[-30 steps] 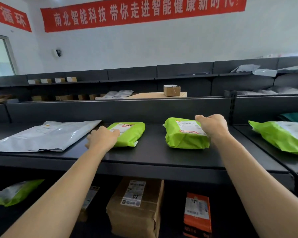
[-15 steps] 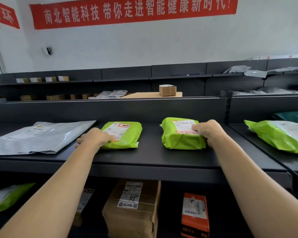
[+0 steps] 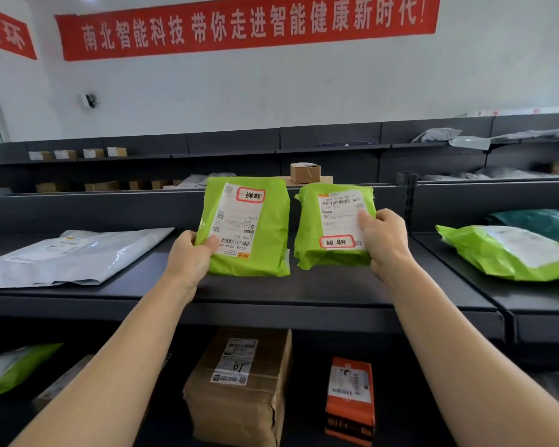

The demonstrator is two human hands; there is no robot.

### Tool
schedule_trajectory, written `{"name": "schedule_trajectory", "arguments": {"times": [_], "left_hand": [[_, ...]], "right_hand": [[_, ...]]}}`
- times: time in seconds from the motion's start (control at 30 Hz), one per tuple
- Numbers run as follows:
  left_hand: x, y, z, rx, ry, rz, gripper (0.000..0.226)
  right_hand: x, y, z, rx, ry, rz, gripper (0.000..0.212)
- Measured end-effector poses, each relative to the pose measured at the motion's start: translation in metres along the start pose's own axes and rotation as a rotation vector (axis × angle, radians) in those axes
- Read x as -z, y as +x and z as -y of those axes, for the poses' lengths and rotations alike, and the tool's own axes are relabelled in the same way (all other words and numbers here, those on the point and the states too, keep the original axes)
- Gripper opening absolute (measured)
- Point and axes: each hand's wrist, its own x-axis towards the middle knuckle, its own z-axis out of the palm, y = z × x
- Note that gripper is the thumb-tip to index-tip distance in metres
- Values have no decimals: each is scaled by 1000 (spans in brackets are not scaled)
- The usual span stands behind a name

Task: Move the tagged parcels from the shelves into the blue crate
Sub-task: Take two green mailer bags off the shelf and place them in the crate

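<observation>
Two lime-green parcels are held up above the dark shelf [image 3: 304, 285], their white labels facing me, each label bearing a red-bordered tag. My left hand [image 3: 191, 256] grips the left green parcel [image 3: 265, 233] by its lower left edge. My right hand [image 3: 384, 240] holds the right green parcel [image 3: 313, 250] at its right side, thumb on the label. The blue crate is not in view.
A flat grey mailer [image 3: 78, 256] lies on the shelf at left; another green parcel [image 3: 504, 253] and a teal one [image 3: 542, 224] lie at right. Below stand a brown box [image 3: 239, 391], an orange parcel [image 3: 350, 401] and a green bag [image 3: 10, 369]. Farther shelves hold small boxes.
Both hands closed on the two green parcels that lay flat on the shelf and have lifted and tilted them upright so the labels face me.
</observation>
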Motion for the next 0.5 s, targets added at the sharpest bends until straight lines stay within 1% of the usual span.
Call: {"name": "schedule_trajectory", "arguments": {"times": [0.1,0.27,0.5], "left_hand": [[-11,-18,-7,-61,-47,18,7],[-44,-62,-34,-130,-124,91,12],[-108,-138,-86,-230,-221,151,14]], "right_hand": [[23,-4,6,81,34,-81,26],[77,-15,19,215,51,-179,29],[181,-36,47,346,45,-302,27]]}}
